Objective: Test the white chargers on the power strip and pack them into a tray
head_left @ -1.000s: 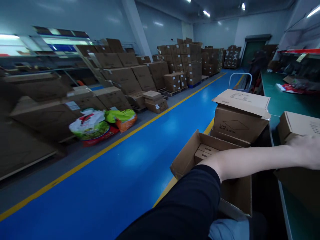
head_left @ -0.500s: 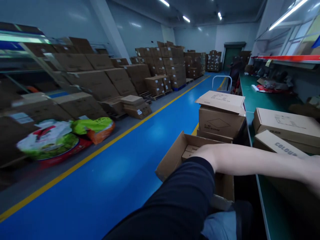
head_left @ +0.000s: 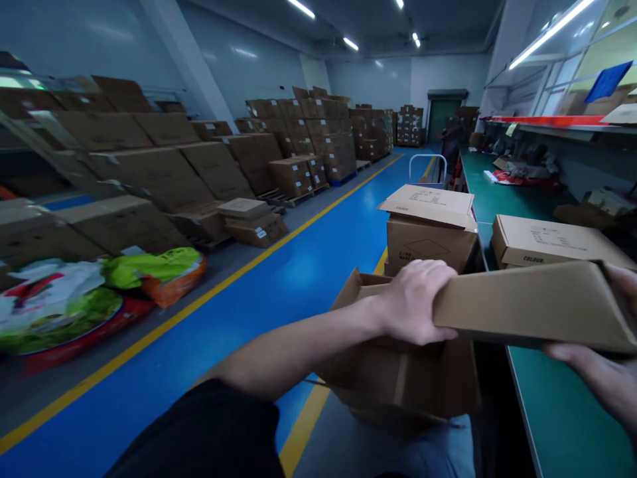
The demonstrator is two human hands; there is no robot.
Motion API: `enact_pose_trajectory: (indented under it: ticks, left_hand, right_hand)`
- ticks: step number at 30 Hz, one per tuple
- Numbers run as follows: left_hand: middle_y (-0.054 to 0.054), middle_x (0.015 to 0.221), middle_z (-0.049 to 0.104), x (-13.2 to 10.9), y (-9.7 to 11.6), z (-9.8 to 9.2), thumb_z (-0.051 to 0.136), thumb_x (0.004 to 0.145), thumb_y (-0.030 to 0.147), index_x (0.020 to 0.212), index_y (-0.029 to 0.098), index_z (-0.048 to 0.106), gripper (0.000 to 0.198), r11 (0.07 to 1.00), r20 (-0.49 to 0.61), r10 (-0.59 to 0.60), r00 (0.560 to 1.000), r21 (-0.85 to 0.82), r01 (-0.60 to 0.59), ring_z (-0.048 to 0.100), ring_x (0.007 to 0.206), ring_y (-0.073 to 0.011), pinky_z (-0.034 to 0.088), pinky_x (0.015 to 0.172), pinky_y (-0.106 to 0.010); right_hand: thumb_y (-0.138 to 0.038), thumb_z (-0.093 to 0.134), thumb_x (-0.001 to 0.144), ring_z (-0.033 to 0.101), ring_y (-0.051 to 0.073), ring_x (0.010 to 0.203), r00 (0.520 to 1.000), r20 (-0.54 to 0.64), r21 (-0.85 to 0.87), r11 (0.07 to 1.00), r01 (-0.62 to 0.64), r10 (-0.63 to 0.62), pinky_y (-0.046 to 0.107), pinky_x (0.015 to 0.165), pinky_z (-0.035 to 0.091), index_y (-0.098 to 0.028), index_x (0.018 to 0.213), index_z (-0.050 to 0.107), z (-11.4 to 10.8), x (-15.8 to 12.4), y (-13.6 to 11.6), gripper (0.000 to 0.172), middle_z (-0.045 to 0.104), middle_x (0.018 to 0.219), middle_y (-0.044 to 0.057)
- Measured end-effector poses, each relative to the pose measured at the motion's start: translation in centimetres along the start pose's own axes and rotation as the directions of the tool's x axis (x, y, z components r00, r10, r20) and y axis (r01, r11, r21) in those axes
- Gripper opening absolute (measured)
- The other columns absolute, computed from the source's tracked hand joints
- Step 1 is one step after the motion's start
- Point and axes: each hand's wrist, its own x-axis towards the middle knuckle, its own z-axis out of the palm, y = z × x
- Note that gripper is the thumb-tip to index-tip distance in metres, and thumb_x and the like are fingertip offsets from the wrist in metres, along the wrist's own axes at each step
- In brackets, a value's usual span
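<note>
Clearly, both hands are full: the left hand (head_left: 418,302) clasps one end of a long brown box (head_left: 532,302), while the right hand (head_left: 584,365) grips the other end, thumb along the lower edge, partly out of view. Just below the left hand sits an open carton (head_left: 401,382). Under and beyond the right hand runs a green table (head_left: 572,415), with a flat box (head_left: 562,242) lying just past the held one. Beyond the left hand stands a lidded carton (head_left: 430,240), and farther off, a trolley handle (head_left: 428,157).
</note>
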Motion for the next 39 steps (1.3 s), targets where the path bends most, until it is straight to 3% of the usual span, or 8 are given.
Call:
enact_pose_trajectory:
  ticks: [6,10,14,17,21,25,29,39]
  left_hand:
    - [-0.008,0.114,0.066,-5.0,-2.7,-3.0,0.086,0.060,0.048,0.112,0.019,0.057,0.066,0.923,0.101,-0.372,0.923,0.144,0.356,0.063,0.108,-0.0312,0.047,0.098,-0.046]
    - [-0.008,0.116,0.067,-7.1,-4.4,-1.5,0.087,0.060,0.045,0.111,0.019,0.058,0.064,0.850,0.204,-0.516,0.832,0.242,0.468,0.063,0.111,-0.0309,0.047,0.099,-0.044]
    - [-0.011,0.118,0.068,-8.3,-5.7,1.3,0.087,0.060,0.047,0.110,0.018,0.059,0.063,0.811,0.321,-0.576,0.752,0.339,0.477,0.063,0.113,-0.0330,0.048,0.100,-0.044]
    - [-0.014,0.118,0.068,-9.1,-6.6,3.5,0.086,0.060,0.048,0.110,0.016,0.060,0.065,0.812,0.404,-0.573,0.713,0.395,0.429,0.064,0.112,-0.0358,0.049,0.101,-0.046]
    - [-0.015,0.117,0.069,-9.9,-7.3,5.7,0.085,0.059,0.048,0.108,0.016,0.061,0.064,0.837,0.471,-0.538,0.699,0.398,0.376,0.065,0.110,-0.0370,0.051,0.098,-0.046]
    - [-0.016,0.115,0.069,-9.9,-7.5,7.8,0.083,0.060,0.049,0.107,0.015,0.061,0.062,0.862,0.526,-0.491,0.694,0.410,0.300,0.066,0.108,-0.0385,0.051,0.097,-0.048]
    - [-0.017,0.113,0.070,-9.4,-7.5,10.7,0.084,0.059,0.051,0.106,0.016,0.060,0.063,0.879,0.583,-0.451,0.676,0.423,0.222,0.067,0.106,-0.0385,0.052,0.096,-0.047]
    - [-0.014,0.114,0.067,-11.2,-9.9,18.7,0.082,0.061,0.042,0.111,0.019,0.053,0.063,0.921,0.750,-0.390,0.534,0.315,0.230,0.066,0.107,-0.0357,0.050,0.099,-0.045]
  right_hand:
    - [-0.072,0.073,0.079,0.068,0.030,0.109,0.993,0.111,0.316,0.946,-0.080,0.047,0.041,0.090,0.058,-0.021,0.139,0.054,10.0,0.4,-1.2,0.081,0.068,0.124,0.012]
    - [-0.071,0.070,0.081,0.065,0.032,0.121,0.941,0.298,0.366,0.892,-0.267,0.159,0.045,0.100,0.056,-0.019,0.141,0.050,14.8,-3.4,-0.2,0.081,0.065,0.132,0.015]
    - [-0.059,0.062,0.092,0.056,0.032,0.135,0.848,0.457,0.253,0.875,-0.412,0.268,0.049,0.111,0.049,-0.018,0.149,0.043,17.0,-9.7,0.8,0.073,0.057,0.145,0.017]
    - [-0.047,0.055,0.096,0.056,0.032,0.135,0.764,0.550,0.089,0.887,-0.454,0.336,0.051,0.111,0.049,-0.014,0.149,0.042,17.2,-15.3,0.9,0.064,0.056,0.147,0.021]
    - [-0.035,0.066,0.089,0.061,0.036,0.127,0.570,0.747,-0.170,0.928,-0.332,0.341,0.056,0.119,0.038,-0.007,0.138,0.055,15.9,-20.4,-0.2,0.058,0.065,0.132,0.025]
    - [-0.032,0.067,0.089,0.066,0.031,0.111,0.386,0.892,-0.191,0.970,-0.150,0.235,0.060,0.126,0.017,-0.016,0.101,0.073,14.3,-21.5,-1.4,0.021,0.074,0.102,0.013]
    - [-0.024,0.057,0.096,0.067,0.025,0.107,0.226,0.950,-0.179,0.970,-0.166,0.214,0.052,0.121,0.026,-0.021,0.094,0.073,13.8,-22.0,-1.7,0.017,0.075,0.099,0.006]
    - [-0.029,0.046,0.104,0.065,0.023,0.106,0.081,0.975,-0.192,0.968,-0.161,0.206,0.044,0.112,0.030,-0.022,0.106,0.072,12.4,-22.2,0.3,0.027,0.073,0.108,0.006]
